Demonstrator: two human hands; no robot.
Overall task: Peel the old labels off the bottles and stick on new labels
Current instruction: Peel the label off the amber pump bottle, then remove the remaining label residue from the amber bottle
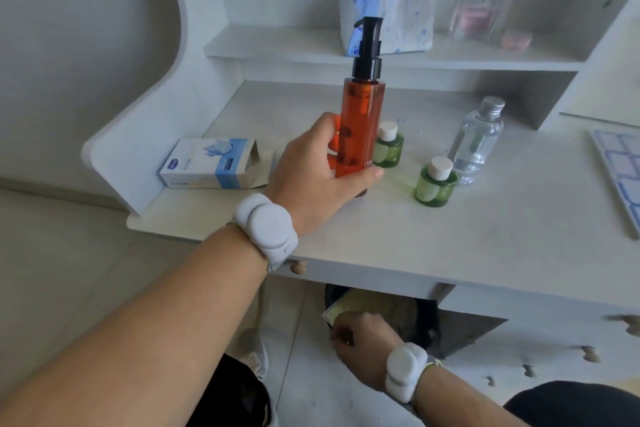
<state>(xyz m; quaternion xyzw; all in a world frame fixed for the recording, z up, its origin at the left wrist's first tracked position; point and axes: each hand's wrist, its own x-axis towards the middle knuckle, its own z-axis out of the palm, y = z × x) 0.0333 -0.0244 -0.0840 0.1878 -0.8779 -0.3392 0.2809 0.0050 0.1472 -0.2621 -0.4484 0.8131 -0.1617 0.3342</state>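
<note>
My left hand (pixel 311 166) grips the lower part of a tall orange pump bottle (pixel 362 121) with a black pump, held upright just above the white desk (pixel 450 236). A small strip of label shows by my thumb. Two small green bottles with white caps stand to its right, one (pixel 389 149) right behind it and one (pixel 436 184) nearer me. A clear bottle (pixel 476 146) with a silver cap stands beyond them. My right hand (pixel 363 333) is below the desk over a black-lined bin (pixel 426 322), with a pale sheet (pixel 334 310) at its blurred fingertips.
An open blue-and-white carton (pixel 207 163) lies at the desk's left end. On the shelf above sit a tissue pack (pixel 391 10) and a perfume bottle (pixel 478 7). A blue checked sheet (pixel 620 166) lies at the right edge. A drawer knob (pixel 298 266) sticks out below the desk.
</note>
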